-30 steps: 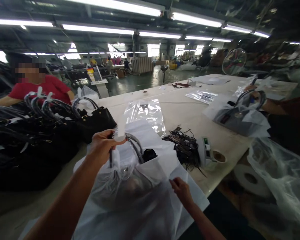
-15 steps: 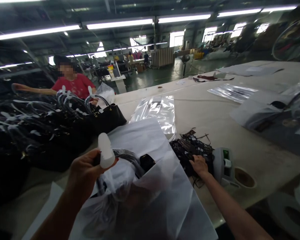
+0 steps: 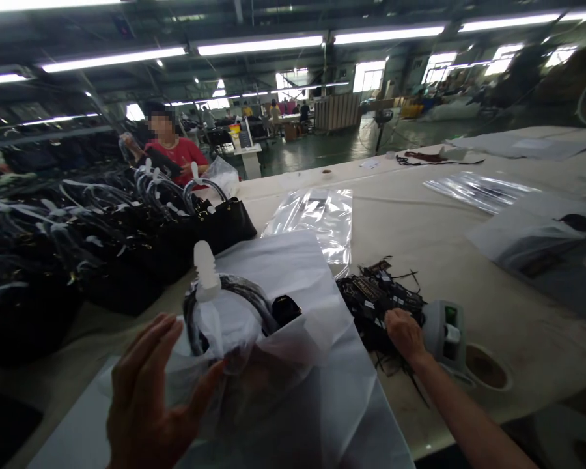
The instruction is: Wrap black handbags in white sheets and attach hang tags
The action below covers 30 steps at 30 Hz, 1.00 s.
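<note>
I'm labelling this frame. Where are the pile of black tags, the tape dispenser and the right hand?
pile of black tags (image 3: 371, 296), head view, middle of the heap.
tape dispenser (image 3: 446, 329), head view, its grey body.
right hand (image 3: 404, 333), head view, back of the hand.

Black handbag (image 3: 254, 365) standing upright near the table's front edge, its body veiled inside a translucent white dust bag (image 3: 322, 391), handles (image 3: 239, 296) arching up out of the opening with a white foam wrap (image 3: 205, 270) poking up on top. Just right of it, a tangled heap of black hang tags (image 3: 376, 299) (strings trailing loose) lying flat on the tabletop.
</note>
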Each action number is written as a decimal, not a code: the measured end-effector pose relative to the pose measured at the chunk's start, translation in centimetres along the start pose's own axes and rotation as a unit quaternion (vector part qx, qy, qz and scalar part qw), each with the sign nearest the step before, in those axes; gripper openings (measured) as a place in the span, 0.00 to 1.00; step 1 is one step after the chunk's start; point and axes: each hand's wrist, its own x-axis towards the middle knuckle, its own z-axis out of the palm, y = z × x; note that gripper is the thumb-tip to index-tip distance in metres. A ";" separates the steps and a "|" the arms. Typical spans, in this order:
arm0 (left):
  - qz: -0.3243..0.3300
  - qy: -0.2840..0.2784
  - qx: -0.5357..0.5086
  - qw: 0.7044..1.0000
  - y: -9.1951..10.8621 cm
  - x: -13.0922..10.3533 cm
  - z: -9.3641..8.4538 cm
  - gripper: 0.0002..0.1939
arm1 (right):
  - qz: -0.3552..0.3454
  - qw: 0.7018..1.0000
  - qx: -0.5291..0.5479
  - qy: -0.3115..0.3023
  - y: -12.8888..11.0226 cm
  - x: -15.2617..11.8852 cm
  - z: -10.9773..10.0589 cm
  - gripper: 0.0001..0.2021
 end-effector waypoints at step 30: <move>-0.542 -0.326 -0.653 0.417 11.8 -7.4 8.5 0.11 | -0.340 0.910 0.209 0.114 -12.9 -8.9 -11.8 0.07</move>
